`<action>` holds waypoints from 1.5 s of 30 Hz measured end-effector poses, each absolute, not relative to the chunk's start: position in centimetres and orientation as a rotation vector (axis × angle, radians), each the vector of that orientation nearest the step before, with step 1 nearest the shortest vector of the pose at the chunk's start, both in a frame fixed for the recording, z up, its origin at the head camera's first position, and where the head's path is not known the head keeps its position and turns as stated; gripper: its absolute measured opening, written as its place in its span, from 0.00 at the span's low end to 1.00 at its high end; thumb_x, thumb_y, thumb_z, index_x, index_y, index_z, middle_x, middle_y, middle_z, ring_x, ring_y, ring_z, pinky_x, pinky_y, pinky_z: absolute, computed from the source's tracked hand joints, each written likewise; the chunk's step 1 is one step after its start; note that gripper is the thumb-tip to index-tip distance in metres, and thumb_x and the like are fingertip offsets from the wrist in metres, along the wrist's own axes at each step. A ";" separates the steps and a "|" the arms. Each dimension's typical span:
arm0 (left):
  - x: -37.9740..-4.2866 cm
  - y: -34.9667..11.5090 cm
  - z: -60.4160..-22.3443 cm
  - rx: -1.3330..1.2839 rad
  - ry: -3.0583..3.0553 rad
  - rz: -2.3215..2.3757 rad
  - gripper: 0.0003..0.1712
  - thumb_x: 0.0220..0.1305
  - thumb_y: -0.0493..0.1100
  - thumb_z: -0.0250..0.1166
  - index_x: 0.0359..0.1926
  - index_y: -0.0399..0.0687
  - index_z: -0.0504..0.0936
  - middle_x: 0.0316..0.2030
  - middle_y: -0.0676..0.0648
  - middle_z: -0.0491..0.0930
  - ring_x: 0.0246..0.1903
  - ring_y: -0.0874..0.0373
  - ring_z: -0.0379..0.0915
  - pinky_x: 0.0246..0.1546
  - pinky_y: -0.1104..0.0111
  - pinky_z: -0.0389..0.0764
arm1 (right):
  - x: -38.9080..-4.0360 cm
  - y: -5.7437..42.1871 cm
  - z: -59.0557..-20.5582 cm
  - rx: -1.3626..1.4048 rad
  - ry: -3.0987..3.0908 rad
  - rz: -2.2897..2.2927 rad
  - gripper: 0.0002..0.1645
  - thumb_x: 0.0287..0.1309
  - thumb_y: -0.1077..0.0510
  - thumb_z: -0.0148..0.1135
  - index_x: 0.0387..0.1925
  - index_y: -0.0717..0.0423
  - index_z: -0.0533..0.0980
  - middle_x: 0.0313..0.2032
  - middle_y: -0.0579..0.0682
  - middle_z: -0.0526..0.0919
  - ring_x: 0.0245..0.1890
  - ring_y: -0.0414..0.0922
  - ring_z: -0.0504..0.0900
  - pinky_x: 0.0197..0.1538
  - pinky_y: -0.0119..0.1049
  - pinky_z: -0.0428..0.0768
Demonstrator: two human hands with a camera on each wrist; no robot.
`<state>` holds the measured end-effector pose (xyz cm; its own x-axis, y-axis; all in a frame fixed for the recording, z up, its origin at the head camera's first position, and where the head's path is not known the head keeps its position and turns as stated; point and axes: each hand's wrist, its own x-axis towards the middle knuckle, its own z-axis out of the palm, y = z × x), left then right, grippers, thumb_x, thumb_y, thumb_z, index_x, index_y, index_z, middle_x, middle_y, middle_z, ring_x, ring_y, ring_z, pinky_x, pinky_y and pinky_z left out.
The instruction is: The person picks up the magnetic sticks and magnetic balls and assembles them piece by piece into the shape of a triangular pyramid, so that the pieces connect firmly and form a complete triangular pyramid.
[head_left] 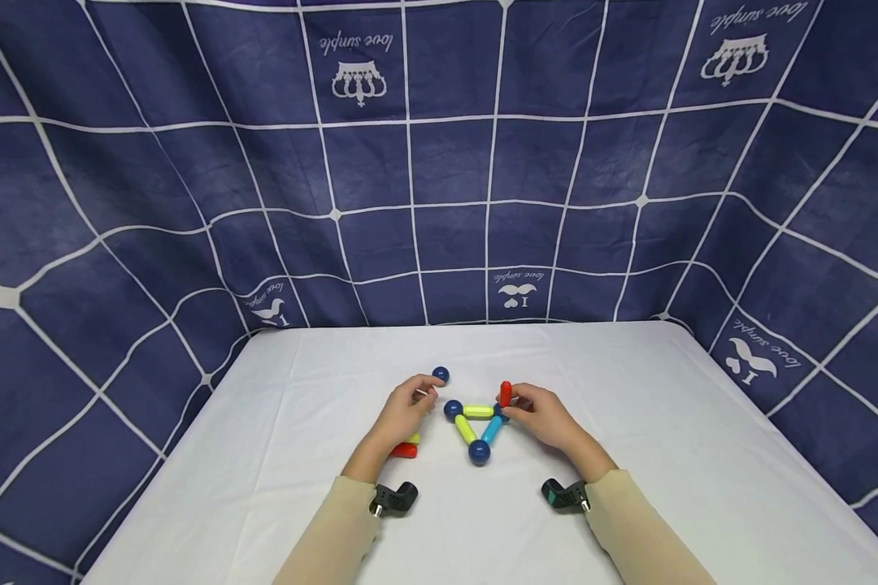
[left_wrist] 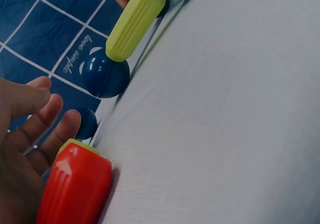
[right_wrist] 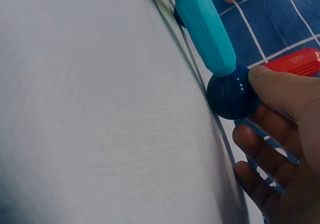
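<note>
In the head view my right hand (head_left: 545, 413) pinches low on an upright red magnetic rod (head_left: 506, 394), at the blue ball on the triangle's far right corner. The right wrist view shows the thumb touching that blue ball (right_wrist: 232, 95). The flat triangle has two yellow-green rods (head_left: 478, 412), a light blue rod (head_left: 493, 429) and blue balls at its corners, the nearest ball (head_left: 479, 452) facing me. My left hand (head_left: 401, 414) holds nothing, fingers loosely bent. Its fingertips are close to a loose blue ball (head_left: 441, 374); whether they touch it I cannot tell.
Below the left hand lie a loose red rod (head_left: 404, 450) and a yellow-green rod (head_left: 414, 438), partly hidden by the wrist. A white cloth (head_left: 263, 487) covers the table. Dark blue curtains (head_left: 454, 162) with white lines hang behind and at both sides.
</note>
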<state>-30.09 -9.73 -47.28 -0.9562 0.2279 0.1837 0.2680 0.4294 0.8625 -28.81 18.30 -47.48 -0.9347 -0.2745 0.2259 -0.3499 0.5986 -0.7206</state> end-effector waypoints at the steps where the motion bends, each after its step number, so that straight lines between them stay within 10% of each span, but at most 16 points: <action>1: -30.1 -9.8 -47.3 -0.435 -2.618 -1.609 0.13 0.72 0.39 0.59 0.54 0.52 0.81 0.40 0.48 0.79 0.35 0.60 0.76 0.35 0.71 0.77 | -28.8 18.4 -47.5 0.528 -2.721 1.257 0.12 0.60 0.57 0.69 0.47 0.49 0.83 0.43 0.47 0.87 0.38 0.40 0.82 0.46 0.34 0.79; 45: -29.2 -16.0 -44.2 -0.798 -3.148 -1.094 0.02 0.57 0.42 0.73 0.32 0.52 0.90 0.32 0.55 0.84 0.36 0.61 0.71 0.43 0.65 0.74 | -28.8 18.8 -48.4 0.418 -2.697 1.298 0.14 0.53 0.54 0.75 0.39 0.47 0.78 0.35 0.44 0.84 0.35 0.39 0.79 0.41 0.29 0.77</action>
